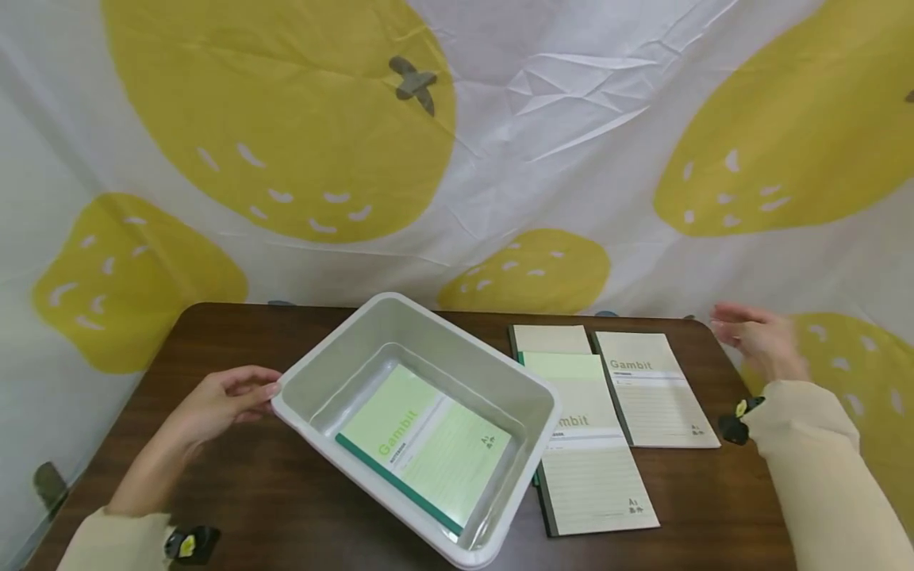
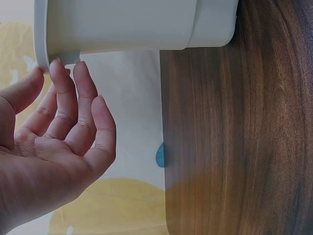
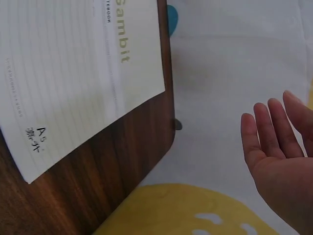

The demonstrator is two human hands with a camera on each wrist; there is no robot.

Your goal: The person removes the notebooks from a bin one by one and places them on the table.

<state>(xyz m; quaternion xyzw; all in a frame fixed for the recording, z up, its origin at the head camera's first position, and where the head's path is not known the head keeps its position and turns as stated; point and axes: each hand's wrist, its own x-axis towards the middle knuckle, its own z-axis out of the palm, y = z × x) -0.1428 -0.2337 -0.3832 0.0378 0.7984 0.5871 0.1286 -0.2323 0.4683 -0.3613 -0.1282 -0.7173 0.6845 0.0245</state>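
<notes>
A pale grey plastic basin (image 1: 314, 432) stands turned at an angle on the table. One light-green Gambit notebook (image 1: 428, 452) with a dark green spine lies flat inside it. My left hand (image 1: 224, 404) pinches the basin's left corner rim between thumb and fingertips, as the left wrist view shows from the side. To the basin's right, several overlapping notebooks (image 1: 596, 484) have dark and green spines; the basin rim hides part of them. Beside these lies a cream Gambit notebook (image 1: 660, 396). My right hand (image 1: 760, 337) holds nothing, raised past the table's right back corner, fingers extended.
The dark brown wooden table (image 1: 271, 507) ends at a rounded back edge. Right behind it hangs a white cloth (image 1: 343, 274) printed with large yellow fruit. A small dark device is strapped at each wrist, below the cream sleeves (image 1: 821, 444).
</notes>
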